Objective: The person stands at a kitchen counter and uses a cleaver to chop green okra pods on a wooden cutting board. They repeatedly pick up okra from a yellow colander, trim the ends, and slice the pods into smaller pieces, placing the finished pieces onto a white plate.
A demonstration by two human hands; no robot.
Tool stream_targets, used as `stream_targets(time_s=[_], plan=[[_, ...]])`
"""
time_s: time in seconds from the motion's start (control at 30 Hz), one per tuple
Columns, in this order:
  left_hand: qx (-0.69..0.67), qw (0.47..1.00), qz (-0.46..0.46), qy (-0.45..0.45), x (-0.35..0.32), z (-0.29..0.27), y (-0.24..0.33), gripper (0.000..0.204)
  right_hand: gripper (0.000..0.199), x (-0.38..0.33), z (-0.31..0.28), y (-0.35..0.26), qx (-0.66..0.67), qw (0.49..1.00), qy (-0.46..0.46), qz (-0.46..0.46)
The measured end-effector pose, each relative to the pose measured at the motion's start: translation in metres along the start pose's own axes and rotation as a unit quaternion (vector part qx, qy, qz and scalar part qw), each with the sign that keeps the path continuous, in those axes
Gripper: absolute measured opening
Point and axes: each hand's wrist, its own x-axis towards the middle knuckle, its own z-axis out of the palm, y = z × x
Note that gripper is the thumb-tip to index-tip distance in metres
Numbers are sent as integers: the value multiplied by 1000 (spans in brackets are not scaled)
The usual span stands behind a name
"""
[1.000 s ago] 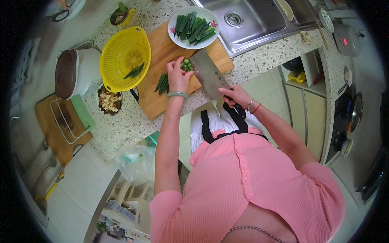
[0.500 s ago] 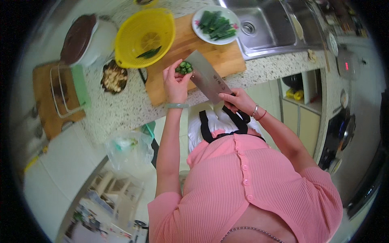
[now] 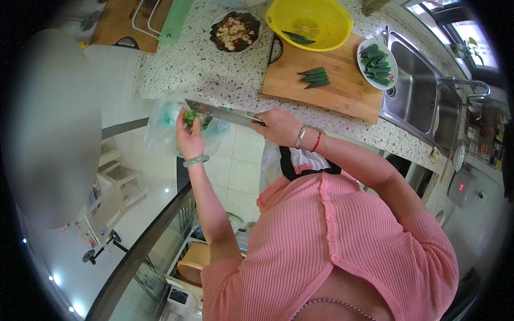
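My right hand (image 3: 279, 127) grips the handle of a cleaver (image 3: 227, 114), its blade pointing left across the front of the counter. At the blade's far end, my left hand (image 3: 190, 134) has its fingers curled around small green okra ends (image 3: 195, 119). Both are over a clear plastic bag (image 3: 160, 125) hanging at the counter's front edge. Several whole okra pods (image 3: 315, 78) lie side by side on the wooden cutting board (image 3: 342, 99). More okra (image 3: 377, 65) fills a white plate (image 3: 395, 75) at the board's right end.
A yellow colander (image 3: 334, 27) with a few okra pods stands at the board's back. Left of it is a dark dish of chopped pale food (image 3: 234, 33). The steel sink (image 3: 420, 80) is at right, another board (image 3: 120, 24) at far left. A large blurred shape covers the left side.
Both hands, the cleaver and the okra ends have moved from over the cutting board to over the plastic bag at left. The view has turned left; whole okra pods now show on the board.
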Motion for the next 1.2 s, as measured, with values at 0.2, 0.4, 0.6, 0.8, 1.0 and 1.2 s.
stream_targets(time_s=[0.2,0.4,0.6,0.8,1.0,1.2], plan=[[202,977,41,50,20,4,7,42,29,-20,-44,8,90,985,-15,145],[183,941,268,-98,45,118,93,18,24,-96,-87,43,9,981,138,136],[352,765,456,-289,78,261,152,22,21,-176,-88,67,66,928,187,315],[610,565,365,-419,126,342,145,38,24,-213,-71,84,104,868,293,387],[688,492,329,-420,125,361,145,51,30,-224,-62,100,127,846,317,408],[487,689,405,-353,138,329,146,38,29,-214,-67,111,119,861,290,400]])
